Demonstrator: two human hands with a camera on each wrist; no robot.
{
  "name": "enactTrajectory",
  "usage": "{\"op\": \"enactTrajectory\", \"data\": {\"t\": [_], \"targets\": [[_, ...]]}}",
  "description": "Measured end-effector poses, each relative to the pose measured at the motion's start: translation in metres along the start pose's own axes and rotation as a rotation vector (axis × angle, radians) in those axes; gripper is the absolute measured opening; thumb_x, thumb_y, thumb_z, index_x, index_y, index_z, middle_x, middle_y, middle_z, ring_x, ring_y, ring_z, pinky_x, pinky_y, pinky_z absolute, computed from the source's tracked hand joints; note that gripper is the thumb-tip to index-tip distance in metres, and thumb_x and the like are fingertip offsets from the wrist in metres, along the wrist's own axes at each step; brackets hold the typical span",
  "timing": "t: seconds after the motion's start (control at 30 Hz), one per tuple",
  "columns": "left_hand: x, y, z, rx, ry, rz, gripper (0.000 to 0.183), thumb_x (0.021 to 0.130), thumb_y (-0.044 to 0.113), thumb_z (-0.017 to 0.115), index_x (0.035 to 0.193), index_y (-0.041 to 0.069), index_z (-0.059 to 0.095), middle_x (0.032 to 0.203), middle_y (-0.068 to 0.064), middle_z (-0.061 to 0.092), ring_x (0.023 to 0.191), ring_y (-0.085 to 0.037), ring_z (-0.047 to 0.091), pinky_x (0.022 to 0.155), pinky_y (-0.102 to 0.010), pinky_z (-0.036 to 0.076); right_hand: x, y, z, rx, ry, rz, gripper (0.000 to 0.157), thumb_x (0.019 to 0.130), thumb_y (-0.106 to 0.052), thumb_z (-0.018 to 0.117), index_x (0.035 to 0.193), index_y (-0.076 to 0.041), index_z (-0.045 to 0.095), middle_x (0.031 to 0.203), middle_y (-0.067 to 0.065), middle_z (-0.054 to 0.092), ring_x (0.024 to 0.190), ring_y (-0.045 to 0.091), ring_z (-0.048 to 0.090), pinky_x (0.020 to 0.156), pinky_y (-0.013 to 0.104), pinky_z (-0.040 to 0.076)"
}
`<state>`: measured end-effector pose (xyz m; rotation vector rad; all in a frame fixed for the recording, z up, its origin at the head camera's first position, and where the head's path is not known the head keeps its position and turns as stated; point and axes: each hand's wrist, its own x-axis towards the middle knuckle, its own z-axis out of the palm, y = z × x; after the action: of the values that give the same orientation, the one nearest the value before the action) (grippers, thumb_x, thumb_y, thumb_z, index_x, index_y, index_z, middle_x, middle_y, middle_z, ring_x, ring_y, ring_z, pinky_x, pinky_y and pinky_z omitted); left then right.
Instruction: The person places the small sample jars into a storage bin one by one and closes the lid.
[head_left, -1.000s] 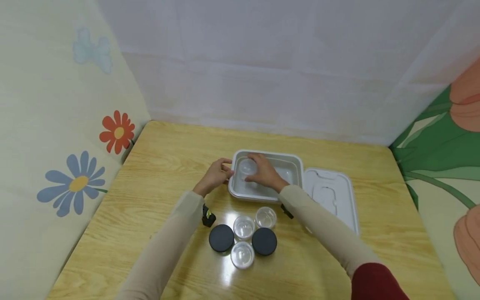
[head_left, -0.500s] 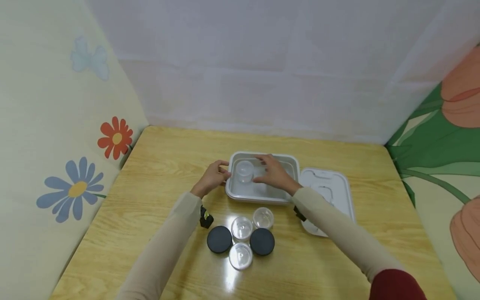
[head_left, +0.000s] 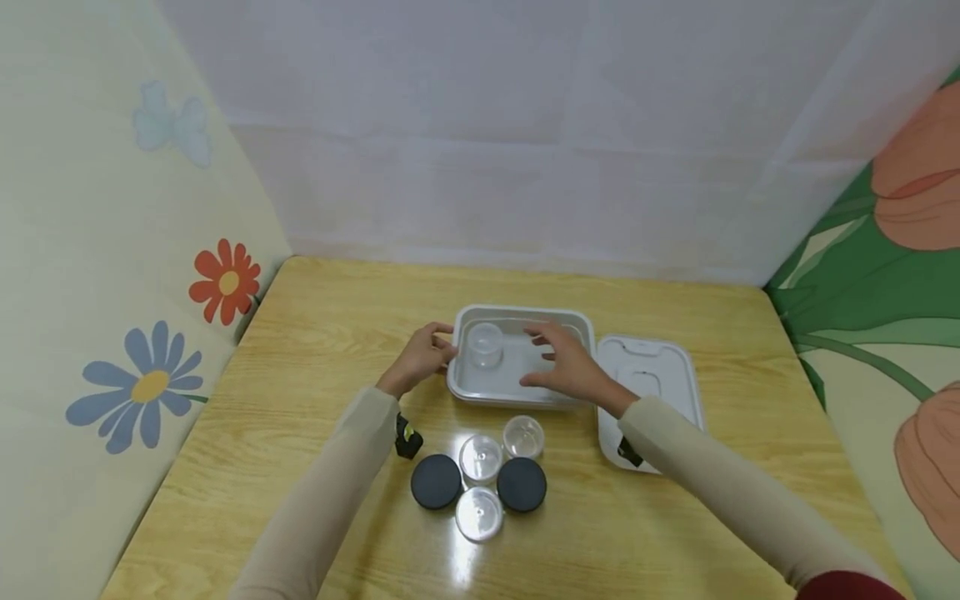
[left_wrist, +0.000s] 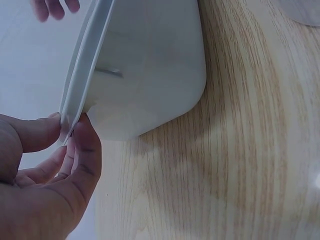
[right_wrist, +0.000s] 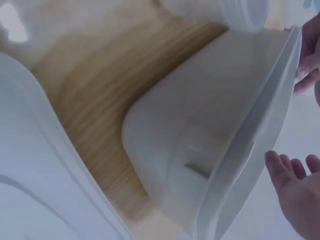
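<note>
A white rectangular food container stands without its lid on the wooden table. Inside it, at the left end, sits a small clear plastic jar. My left hand pinches the container's left rim between thumb and fingers, as the left wrist view shows with the hand at the rim. Over the container's right half hovers my right hand, fingers spread and holding nothing. In the right wrist view that hand shows beyond the near rim, relaxed.
In front of the container are several jars in a cluster: clear ones and two with black lids. The white lid lies on the table to the right, partly under the right forearm. Walls with printed flowers enclose the table.
My right hand has let go of the clear jar in the container and drawn back to the right, fingers opening. My left hand keeps its place at the rim.
</note>
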<state>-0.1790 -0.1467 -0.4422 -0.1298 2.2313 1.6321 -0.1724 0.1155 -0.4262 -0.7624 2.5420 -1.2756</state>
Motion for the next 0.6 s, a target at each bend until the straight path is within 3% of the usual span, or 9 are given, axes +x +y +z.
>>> {"op": "enactTrajectory", "data": {"t": [0.6], "targets": [[-0.001,0.0,0.001,-0.005,0.005,0.008,0.044,0.095,0.0,0.051,0.137,-0.006,0.037,0.099,-0.014,0.052,0.082,-0.018,0.057,0.072,-0.03,0.058,-0.062,-0.008,0.009,0.078,-0.04,-0.08,0.071,0.072,-0.015,0.084,0.132,-0.002,0.049,0.128,0.019,0.051,0.115,0.034,0.054,0.095,0.041,0.052]]}}
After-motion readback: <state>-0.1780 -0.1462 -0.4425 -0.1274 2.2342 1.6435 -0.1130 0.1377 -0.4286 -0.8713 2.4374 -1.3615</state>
